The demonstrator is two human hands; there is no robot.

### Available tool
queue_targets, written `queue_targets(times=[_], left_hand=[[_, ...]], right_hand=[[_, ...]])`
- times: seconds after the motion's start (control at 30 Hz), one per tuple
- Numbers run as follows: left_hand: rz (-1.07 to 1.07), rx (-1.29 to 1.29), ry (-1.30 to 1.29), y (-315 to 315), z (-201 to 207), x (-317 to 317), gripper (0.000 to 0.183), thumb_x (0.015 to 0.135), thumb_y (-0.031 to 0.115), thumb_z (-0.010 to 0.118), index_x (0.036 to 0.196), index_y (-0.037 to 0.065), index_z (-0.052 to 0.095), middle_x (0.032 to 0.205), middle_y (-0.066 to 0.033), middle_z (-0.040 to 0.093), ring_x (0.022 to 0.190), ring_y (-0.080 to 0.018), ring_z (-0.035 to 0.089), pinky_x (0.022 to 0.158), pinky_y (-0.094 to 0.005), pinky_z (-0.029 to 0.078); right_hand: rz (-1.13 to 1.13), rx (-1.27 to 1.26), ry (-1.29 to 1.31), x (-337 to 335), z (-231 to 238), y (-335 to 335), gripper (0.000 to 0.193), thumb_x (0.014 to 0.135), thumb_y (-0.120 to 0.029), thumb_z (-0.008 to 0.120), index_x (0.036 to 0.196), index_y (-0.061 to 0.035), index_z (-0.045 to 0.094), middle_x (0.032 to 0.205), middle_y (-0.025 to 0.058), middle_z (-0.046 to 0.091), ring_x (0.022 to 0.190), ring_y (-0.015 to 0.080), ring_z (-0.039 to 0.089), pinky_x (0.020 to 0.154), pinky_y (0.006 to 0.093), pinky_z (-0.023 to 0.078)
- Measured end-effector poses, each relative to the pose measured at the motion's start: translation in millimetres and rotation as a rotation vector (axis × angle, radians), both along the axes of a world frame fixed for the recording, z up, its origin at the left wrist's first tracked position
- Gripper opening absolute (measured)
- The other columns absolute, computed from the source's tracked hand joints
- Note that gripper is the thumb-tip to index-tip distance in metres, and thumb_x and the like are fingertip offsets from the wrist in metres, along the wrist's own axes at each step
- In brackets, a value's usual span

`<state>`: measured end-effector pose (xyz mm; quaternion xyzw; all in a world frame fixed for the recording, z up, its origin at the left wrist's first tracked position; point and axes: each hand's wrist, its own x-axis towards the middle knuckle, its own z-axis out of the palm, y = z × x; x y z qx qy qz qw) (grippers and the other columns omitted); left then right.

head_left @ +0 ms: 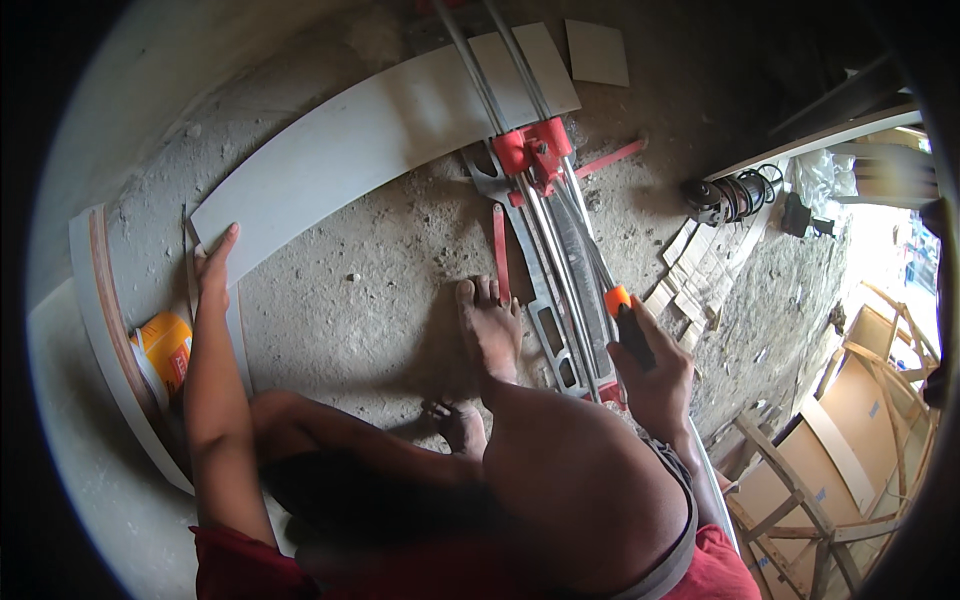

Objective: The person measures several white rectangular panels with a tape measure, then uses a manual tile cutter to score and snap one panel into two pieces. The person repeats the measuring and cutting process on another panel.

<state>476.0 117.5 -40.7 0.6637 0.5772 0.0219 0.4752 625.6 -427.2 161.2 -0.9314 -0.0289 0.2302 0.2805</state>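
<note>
A long pale tile (370, 130) lies across the manual tile cutter (545, 240), passing under its two steel rails at the far end. My left hand (213, 268) grips the tile's left end, thumb on its top face; the fingers underneath are hidden. At the cutter's near right side, my right hand (660, 370) is closed round the black grip of the orange-collared handle (620, 300). This handle's metal bar runs up toward the red carriage (535, 150), which sits close to the tile's near edge. My bare foot (490, 325) rests beside the cutter's base.
A small square tile piece (597, 53) lies beyond the long tile. To the right are an angle grinder (735, 197) with coiled cord, broken tile strips (690, 275) and a wooden frame (800, 480). A yellow-orange container (163, 350) stands at left beside upright tiles (95, 300). Grit covers the floor.
</note>
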Motion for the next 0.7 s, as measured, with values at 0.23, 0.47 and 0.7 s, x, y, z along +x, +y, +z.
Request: queue_targets(times=[0.23, 0.47, 0.7], left_hand=[[0.0, 0.042, 0.058, -6.5, 4.4, 2.6, 0.079, 0.065, 0.043, 0.085, 0.125, 0.003, 0.052, 0.123, -0.0103, 0.058, 0.114, -0.023, 0.053, 0.102, -0.0376, 0.038], [-0.012, 0.016, 0.063, -4.2, 4.1, 2.4, 0.083, 0.064, 0.044, 0.085, 0.127, 0.003, 0.05, 0.123, -0.0111, 0.057, 0.115, -0.0241, 0.052, 0.103, -0.0386, 0.037], [0.021, 0.004, 0.06, -6.5, 5.5, 3.6, 0.079, 0.064, 0.043, 0.085, 0.125, 0.007, 0.052, 0.12, -0.0088, 0.059, 0.112, -0.0217, 0.053, 0.101, -0.038, 0.038]], right_hand=[[-0.032, 0.05, -0.064, 21.9, 4.5, 25.2, 0.049, 0.079, -0.011, 0.072, 0.126, -0.0055, 0.058, 0.102, 0.0181, 0.067, 0.092, 0.0226, 0.067, 0.081, 0.0324, 0.051], [-0.022, 0.03, -0.106, 34.2, 7.0, 43.9, 0.046, 0.081, -0.014, 0.071, 0.125, -0.0069, 0.06, 0.098, 0.0171, 0.069, 0.087, 0.0205, 0.068, 0.078, 0.0316, 0.052], [-0.117, 0.026, -0.022, 34.3, 5.0, 45.2, 0.045, 0.082, -0.015, 0.07, 0.126, -0.0085, 0.06, 0.1, 0.017, 0.069, 0.089, 0.019, 0.068, 0.078, 0.0302, 0.052]])
